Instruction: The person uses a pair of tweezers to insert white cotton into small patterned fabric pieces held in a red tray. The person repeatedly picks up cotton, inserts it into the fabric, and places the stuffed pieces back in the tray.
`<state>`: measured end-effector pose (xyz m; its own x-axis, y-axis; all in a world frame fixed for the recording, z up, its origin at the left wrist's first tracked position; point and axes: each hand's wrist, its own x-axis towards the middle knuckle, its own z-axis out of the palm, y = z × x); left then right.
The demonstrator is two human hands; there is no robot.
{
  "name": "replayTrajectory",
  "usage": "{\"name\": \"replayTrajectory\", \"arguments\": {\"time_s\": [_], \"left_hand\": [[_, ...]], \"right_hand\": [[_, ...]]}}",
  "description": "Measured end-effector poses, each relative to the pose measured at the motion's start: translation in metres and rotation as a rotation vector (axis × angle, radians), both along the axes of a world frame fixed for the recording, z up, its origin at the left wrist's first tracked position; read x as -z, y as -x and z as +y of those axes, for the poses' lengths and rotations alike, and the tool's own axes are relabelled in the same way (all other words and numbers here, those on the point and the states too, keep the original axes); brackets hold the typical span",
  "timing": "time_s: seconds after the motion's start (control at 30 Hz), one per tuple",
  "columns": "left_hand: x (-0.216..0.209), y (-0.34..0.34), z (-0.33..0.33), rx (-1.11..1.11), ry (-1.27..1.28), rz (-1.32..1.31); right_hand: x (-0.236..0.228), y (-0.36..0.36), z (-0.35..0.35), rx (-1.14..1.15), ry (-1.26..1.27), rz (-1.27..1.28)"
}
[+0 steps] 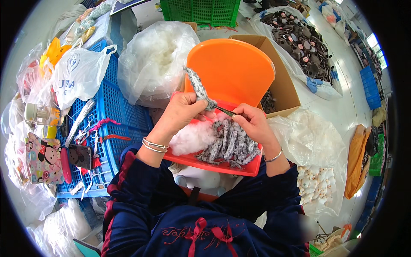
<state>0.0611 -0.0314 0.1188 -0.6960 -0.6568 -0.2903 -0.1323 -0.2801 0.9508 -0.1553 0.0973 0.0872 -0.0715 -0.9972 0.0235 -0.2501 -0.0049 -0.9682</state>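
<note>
My left hand [185, 112] pinches a narrow grey-and-white fuzzy fabric piece [196, 83], which points up and away from me. In my right hand [253, 122] is a pair of dark, slim tweezers [225, 111], their tip at the near end of the fabric piece; whether the tip is inside it I cannot tell. Below both hands a red tray [239, 171] rests across my lap. White fluffy stuffing [192, 138] lies in its left part, and a heap of similar grey fuzzy pieces [231, 143] fills its right part.
An orange chair [231, 68] stands just beyond the tray, beside a cardboard box [282, 88]. Behind left is a clear bag of stuffing [158, 60]. Blue crates [124, 107] at left carry scissors [85, 128] and bags. Dark plush pieces [299, 43] fill a sack at far right.
</note>
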Motion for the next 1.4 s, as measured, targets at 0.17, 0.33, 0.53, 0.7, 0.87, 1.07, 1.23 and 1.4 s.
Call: {"name": "replayTrajectory", "arguments": {"time_s": [0.17, 0.33, 0.53, 0.7, 0.87, 1.07, 1.23, 1.4], "left_hand": [[0.0, 0.0, 0.001, -0.009, 0.009, -0.002], [0.001, 0.0, 0.0, -0.004, 0.029, -0.009], [0.002, 0.0, -0.001, -0.004, 0.036, -0.02], [0.006, 0.0, -0.001, -0.01, 0.048, -0.021], [0.008, -0.001, -0.005, -0.025, 0.198, -0.139], [0.008, -0.005, -0.008, 0.011, 0.195, -0.156], [0.012, -0.005, -0.008, 0.0, 0.216, -0.162], [0.007, -0.004, -0.005, -0.002, 0.251, -0.164]], "right_hand": [[0.0, 0.002, 0.0, 0.003, 0.006, 0.033], [0.001, 0.002, 0.0, -0.004, -0.005, 0.014], [-0.001, 0.002, 0.0, -0.014, -0.001, 0.031], [-0.001, 0.002, 0.0, -0.011, 0.008, 0.039], [-0.002, 0.003, 0.001, 0.001, 0.028, 0.079], [-0.004, 0.002, 0.001, 0.029, 0.073, 0.132], [-0.007, 0.001, 0.001, 0.04, 0.131, 0.241], [-0.008, 0.0, 0.002, 0.06, 0.134, 0.265]]}}
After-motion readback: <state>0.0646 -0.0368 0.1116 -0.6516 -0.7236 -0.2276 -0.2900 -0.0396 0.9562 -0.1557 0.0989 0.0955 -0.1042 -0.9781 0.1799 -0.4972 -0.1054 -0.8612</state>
